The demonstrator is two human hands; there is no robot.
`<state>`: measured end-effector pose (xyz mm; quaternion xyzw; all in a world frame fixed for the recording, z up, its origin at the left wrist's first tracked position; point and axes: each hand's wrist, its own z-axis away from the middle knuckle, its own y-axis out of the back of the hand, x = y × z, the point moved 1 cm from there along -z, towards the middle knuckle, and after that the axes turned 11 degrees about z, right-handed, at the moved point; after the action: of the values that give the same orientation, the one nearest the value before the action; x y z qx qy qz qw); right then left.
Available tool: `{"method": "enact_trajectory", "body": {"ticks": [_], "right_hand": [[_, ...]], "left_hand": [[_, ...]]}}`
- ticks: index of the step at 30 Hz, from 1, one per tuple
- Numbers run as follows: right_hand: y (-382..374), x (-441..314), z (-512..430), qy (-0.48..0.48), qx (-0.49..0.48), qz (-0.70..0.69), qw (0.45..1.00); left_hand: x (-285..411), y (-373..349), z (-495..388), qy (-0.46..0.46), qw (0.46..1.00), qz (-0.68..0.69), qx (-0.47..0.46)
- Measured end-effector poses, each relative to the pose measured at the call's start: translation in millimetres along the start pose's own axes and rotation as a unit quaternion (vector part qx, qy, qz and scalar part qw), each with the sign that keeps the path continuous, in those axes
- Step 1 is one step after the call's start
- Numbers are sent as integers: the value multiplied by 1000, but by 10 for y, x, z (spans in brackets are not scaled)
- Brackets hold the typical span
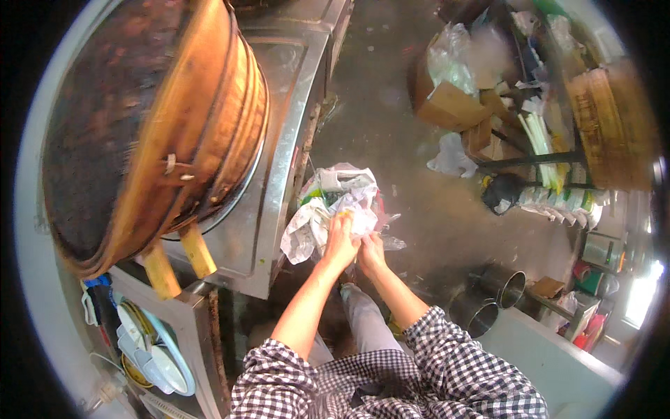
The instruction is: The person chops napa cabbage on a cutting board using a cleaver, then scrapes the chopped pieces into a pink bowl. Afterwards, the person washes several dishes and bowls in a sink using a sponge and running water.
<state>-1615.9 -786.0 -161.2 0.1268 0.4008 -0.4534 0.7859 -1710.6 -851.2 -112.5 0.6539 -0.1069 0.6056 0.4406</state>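
Both hands are low in front of me, close together over a heap of crumpled plastic. My left hand (340, 243) grips a whitish plastic bag (362, 204), its fingers partly buried in the folds. Beside it, my right hand (371, 252) pinches the near edge of the same bag. Around them lie crumpled printed sheets or bags (303, 238), with a bit of green and a red edge showing through. What supports the heap is hidden. Clear plastic (392, 241) sticks out on the right.
At left, a large wooden steamer (209, 120) tilts over a stainless steel counter (277, 157), resting near wooden blocks (196, 251). Stacked dishes (149, 345) stand lower left. Across the floor are a cardboard box (453, 107), a loose plastic bag (453, 157) and metal pots (481, 314).
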Motion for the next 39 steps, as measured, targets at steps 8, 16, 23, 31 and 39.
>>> {"method": "enact_trajectory", "body": {"ticks": [8, 16, 23, 31, 39], "right_hand": [[-181, 455, -904, 245, -1, 498, 832], [-329, 711, -1263, 301, -116, 657, 681], [-163, 422, -1403, 341, -171, 717, 584], [139, -717, -211, 299, -137, 571, 752], [-1827, -1032, 2516, 314, -323, 426, 784]], "left_hand": [[-1212, -154, -179, 138, 986, 26, -95], [-1047, -146, 134, 197, 979, 8, 49], [-84, 243, 1074, 116, 978, 82, 154], [988, 1616, 2833, 87, 968, 129, 198], [1289, 3170, 4814, 99, 876, 100, 461]]}}
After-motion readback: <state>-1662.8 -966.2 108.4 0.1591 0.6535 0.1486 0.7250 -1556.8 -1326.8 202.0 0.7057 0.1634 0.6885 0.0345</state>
